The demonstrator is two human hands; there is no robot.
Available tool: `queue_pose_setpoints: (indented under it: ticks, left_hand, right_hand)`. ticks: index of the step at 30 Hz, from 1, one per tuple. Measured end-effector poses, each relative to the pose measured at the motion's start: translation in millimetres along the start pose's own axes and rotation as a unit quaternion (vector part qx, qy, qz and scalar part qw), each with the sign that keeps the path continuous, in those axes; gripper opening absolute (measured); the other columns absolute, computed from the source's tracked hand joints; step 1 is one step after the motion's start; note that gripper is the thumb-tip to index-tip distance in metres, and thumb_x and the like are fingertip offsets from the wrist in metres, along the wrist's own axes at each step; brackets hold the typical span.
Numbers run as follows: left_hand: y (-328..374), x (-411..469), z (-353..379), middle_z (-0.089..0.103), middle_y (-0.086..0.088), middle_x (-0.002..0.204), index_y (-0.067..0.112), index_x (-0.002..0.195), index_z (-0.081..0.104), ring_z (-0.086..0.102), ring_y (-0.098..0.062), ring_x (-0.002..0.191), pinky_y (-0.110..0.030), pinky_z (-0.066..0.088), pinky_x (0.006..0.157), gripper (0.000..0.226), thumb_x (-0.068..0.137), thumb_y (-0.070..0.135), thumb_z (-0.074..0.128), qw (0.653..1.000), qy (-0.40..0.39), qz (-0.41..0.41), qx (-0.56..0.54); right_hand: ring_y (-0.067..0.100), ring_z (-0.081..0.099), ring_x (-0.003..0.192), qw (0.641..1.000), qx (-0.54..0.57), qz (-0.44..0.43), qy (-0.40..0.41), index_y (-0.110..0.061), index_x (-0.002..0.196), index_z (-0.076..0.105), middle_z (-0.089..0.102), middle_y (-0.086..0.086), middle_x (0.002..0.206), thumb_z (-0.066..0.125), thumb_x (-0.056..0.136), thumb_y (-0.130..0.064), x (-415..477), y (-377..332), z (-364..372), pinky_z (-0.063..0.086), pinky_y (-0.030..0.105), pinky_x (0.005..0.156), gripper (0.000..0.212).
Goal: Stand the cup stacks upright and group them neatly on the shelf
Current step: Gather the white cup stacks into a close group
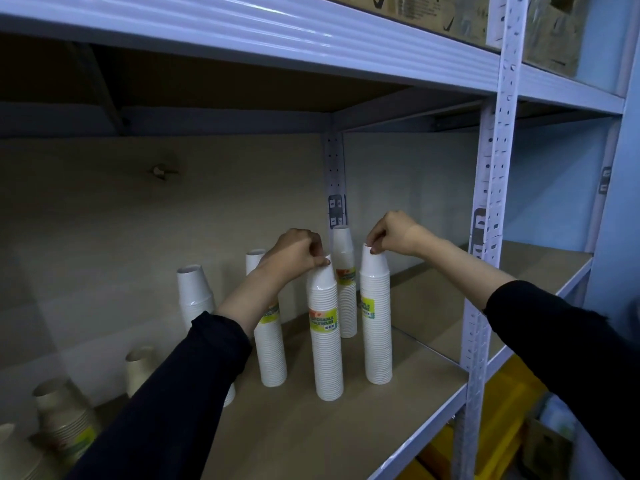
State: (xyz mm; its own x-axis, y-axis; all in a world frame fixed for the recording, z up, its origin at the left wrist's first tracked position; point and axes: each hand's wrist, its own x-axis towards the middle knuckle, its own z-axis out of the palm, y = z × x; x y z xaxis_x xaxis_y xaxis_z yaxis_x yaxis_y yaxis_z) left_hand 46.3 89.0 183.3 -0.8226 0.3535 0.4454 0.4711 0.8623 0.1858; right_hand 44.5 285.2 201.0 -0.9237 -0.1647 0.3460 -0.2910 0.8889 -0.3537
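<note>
Now hands (294, 251) atop upright cup stacks (325, 344)

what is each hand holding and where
The left hand pinches the top of the front cup stack; the right hand pinches the top of the right-hand cup stack.

One head-worn, wide-angle view stands before the shelf (363, 427), within arm's reach of its front edge. It faces the shelf's back wall, left of its right post, and tips slightly down onto the board. The upper beam (277, 32) above the shelf crosses the top; yellow bins (498, 410) show below it.
</note>
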Motion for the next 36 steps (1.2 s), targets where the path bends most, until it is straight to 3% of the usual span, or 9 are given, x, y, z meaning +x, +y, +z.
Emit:
queue_pose_setpoints:
  ticks: [8, 22, 28, 36]
  left_hand:
    - [-4.5, -3.8, -4.9, 0.063, -0.013, 0.117, 0.004, 0.111, 0.065, 0.058, -0.024, 0.106, -0.025, 0.042, 0.083, 0.029, 0.083, 0.013, 0.065, 0.998, -0.040, 0.016, -0.039]
    - [-2.3, 0.7, -0.9, 0.065, -0.015, 0.115, 0.003, 0.111, 0.065, 0.059, -0.027, 0.106, -0.031, 0.046, 0.087, 0.031, 0.084, 0.019, 0.066, 1.000, -0.023, -0.010, -0.004]
    - [7.8, 9.4, 5.5, 0.063, -0.015, 0.116, 0.004, 0.109, 0.065, 0.059, -0.027, 0.106, -0.030, 0.047, 0.089, 0.029, 0.083, 0.017, 0.067, 0.999, -0.020, -0.039, -0.007]
    - [12.6, 10.0, 8.6, 0.064, -0.014, 0.113, 0.005, 0.106, 0.065, 0.060, -0.026, 0.102, -0.025, 0.042, 0.078, 0.026, 0.083, 0.017, 0.067, 0.999, -0.008, -0.044, -0.004]
  right_hand:
    - [0.029, 0.061, 0.105, 0.999, -0.042, 0.007, 0.003, 0.000, 0.111, 0.066, 0.066, 0.016, 0.116, 0.067, 0.083, -0.025, 0.3, -7.3, 10.3, 0.049, 0.035, 0.091, 0.037]
    - [0.027, 0.061, 0.111, 0.999, -0.037, -0.021, -0.018, 0.000, 0.109, 0.068, 0.068, 0.015, 0.118, 0.065, 0.081, 0.000, 3.3, -6.6, 3.2, 0.047, 0.034, 0.101, 0.029]
    - [0.028, 0.063, 0.107, 0.999, -0.009, -0.035, -0.036, 0.002, 0.108, 0.069, 0.069, 0.016, 0.115, 0.066, 0.078, 0.004, 2.9, -3.7, -2.4, 0.048, 0.033, 0.097, 0.029]
    - [0.027, 0.062, 0.106, 0.999, 0.001, -0.039, -0.033, 0.000, 0.109, 0.068, 0.068, 0.015, 0.115, 0.065, 0.080, 0.003, 0.1, -1.6, -3.1, 0.046, 0.027, 0.090, 0.029]
